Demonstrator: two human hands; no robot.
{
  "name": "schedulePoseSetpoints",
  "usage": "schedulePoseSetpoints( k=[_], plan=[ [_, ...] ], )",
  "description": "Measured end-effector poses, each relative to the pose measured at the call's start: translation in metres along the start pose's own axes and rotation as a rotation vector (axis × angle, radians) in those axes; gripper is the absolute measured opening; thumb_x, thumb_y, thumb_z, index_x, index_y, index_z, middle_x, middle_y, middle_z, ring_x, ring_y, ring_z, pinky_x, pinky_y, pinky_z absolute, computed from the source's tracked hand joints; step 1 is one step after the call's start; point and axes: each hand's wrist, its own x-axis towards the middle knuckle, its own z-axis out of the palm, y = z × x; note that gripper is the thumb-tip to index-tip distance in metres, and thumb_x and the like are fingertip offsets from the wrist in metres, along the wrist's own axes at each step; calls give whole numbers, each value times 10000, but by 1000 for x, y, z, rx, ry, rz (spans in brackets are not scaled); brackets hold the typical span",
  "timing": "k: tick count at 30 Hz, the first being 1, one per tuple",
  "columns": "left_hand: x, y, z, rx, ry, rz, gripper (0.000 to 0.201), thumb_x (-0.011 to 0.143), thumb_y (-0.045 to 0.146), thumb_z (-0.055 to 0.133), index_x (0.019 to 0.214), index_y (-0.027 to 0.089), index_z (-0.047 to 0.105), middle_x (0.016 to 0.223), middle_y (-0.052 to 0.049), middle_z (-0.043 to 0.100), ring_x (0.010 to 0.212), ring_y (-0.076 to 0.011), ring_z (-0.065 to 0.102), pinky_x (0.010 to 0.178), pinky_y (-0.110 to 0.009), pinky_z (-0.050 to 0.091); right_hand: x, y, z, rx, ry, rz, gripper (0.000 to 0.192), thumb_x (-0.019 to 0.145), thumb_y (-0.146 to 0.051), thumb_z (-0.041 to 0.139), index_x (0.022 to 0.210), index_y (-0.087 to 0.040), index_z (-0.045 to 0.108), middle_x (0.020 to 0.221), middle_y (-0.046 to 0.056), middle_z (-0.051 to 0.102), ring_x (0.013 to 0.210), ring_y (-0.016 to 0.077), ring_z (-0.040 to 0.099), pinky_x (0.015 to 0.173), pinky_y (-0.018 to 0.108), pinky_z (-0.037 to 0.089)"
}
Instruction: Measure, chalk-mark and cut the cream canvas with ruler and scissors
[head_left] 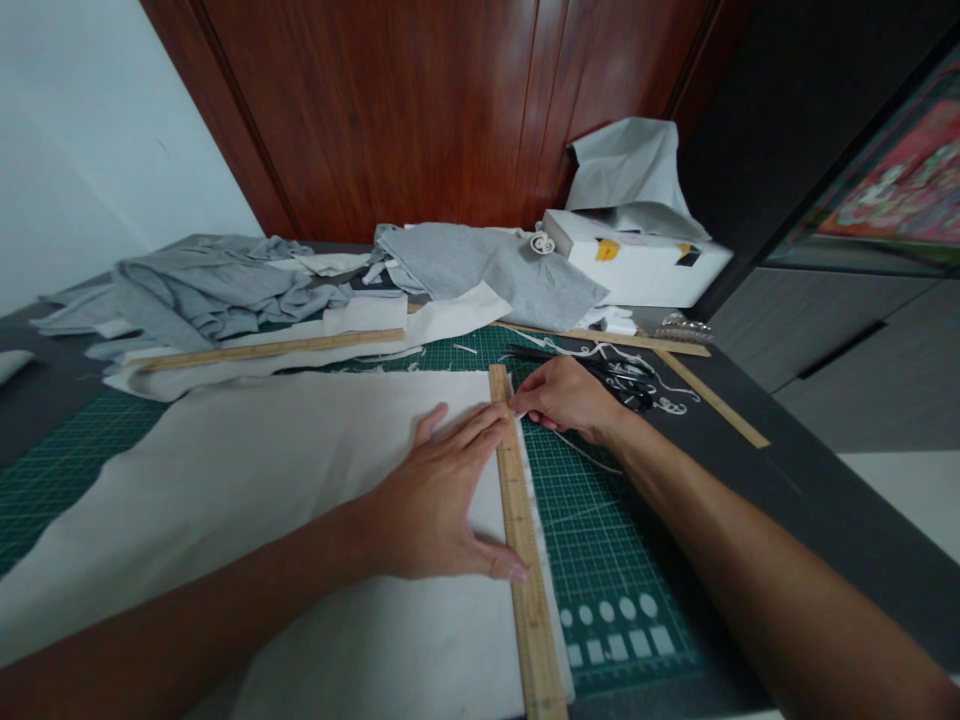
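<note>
A wooden ruler (534,600) lies lengthwise along the right edge of a broad white cloth (360,440). Spread across the cloth, my left hand (450,490) presses its fingertips and thumb onto the ruler, holding nothing. Beside the ruler's far end, my right hand (559,395) is closed in a pinch at the cloth's edge. A small white bit shows at those fingertips, too hidden to name. Under the cloth is a green cutting mat (600,540) with grid lines. Black-handled scissors (630,380) lie just beyond my right hand, partly covered by it.
Grey cloth (217,290) is heaped at the back left, with another grey piece (487,265) at the back middle. A white box (637,260) stands at the back right. More wooden rulers (270,350) and white cord (667,385) lie around the mat.
</note>
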Motion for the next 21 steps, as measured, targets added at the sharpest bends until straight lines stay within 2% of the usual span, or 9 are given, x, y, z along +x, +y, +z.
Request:
schedulePoseSetpoints(
  k=[6, 11, 21],
  plan=[
    [0, -1, 0, -17, 17, 12, 1293, 702, 826, 790, 1689, 157, 288, 1775, -216, 265, 1646, -441, 248, 1330, -671, -2, 0, 1, 1, 8, 2, -14, 264, 1027, -208, 748, 788, -141, 658, 608, -107, 549, 415, 36, 437, 367, 143, 326],
    [0, 0, 1, -8, 3, 5, 1310, 703, 829, 783, 1689, 133, 275, 1777, -220, 253, 1651, -432, 238, 1330, -674, -16, 2, 3, 0, 26, 10, -23, 286, 1026, -211, 750, 768, -143, 649, 603, -106, 553, 416, 38, 451, 370, 145, 342],
    [0, -2, 2, -22, 18, 8, 1291, 681, 830, 798, 1670, 145, 331, 1767, -224, 282, 1645, -450, 246, 1329, -687, 9, 5, 13, -10, 156, 135, -124, 239, 1043, -203, 729, 820, -140, 672, 623, -100, 565, 435, 44, 478, 381, 146, 362]
  ],
)
